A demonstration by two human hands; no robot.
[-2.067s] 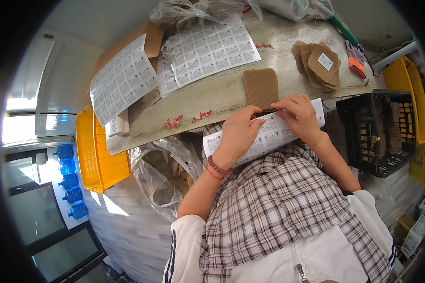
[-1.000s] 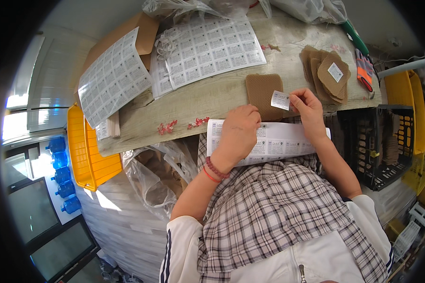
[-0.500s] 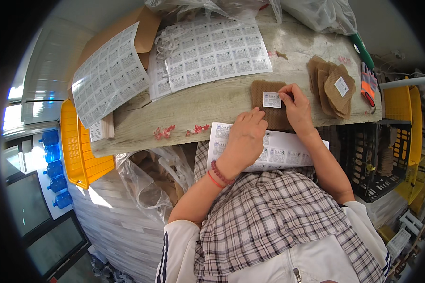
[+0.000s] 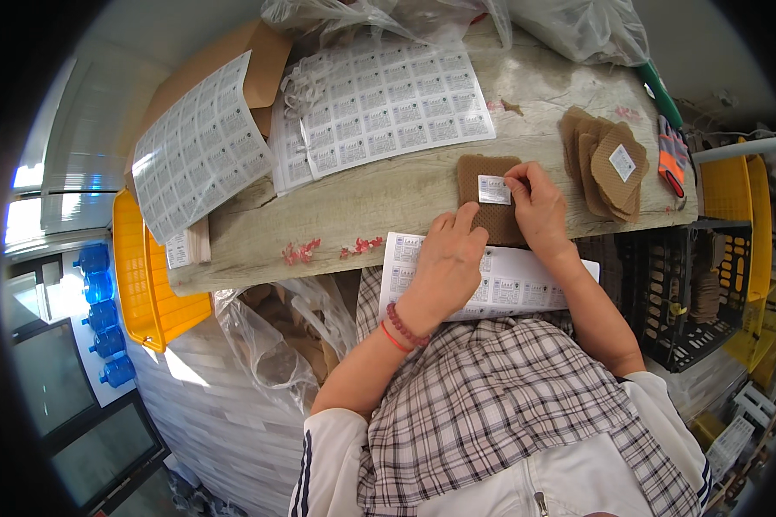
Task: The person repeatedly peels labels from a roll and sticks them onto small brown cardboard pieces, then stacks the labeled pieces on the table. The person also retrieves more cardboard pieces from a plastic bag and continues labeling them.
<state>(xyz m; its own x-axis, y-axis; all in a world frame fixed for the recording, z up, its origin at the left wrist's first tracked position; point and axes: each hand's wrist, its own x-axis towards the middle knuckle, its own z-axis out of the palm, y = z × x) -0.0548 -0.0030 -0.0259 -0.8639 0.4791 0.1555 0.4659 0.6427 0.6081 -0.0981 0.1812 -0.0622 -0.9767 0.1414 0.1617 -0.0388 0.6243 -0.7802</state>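
A brown quilted pad (image 4: 481, 172) lies on the wooden table (image 4: 379, 202) near its front edge. A small white label (image 4: 494, 189) sits on the pad. My right hand (image 4: 539, 211) rests on the pad's right part, fingertips pressing the label's right edge. My left hand (image 4: 444, 263) reaches over a label sheet (image 4: 500, 280) on my lap, its fingertips touching the pad's lower left edge. Neither hand grips anything.
A stack of brown pads (image 4: 603, 164), the top one labelled, lies to the right. Large label sheets (image 4: 388, 108) (image 4: 198, 155) cover the table's left and back. Clear bags (image 4: 569, 26) sit at the back. A yellow crate (image 4: 142, 267) stands left, a black crate (image 4: 690, 293) right.
My right hand peeled a label off the lap sheet, carried it up to the brown pad and set it down; both hands now press on the pad.
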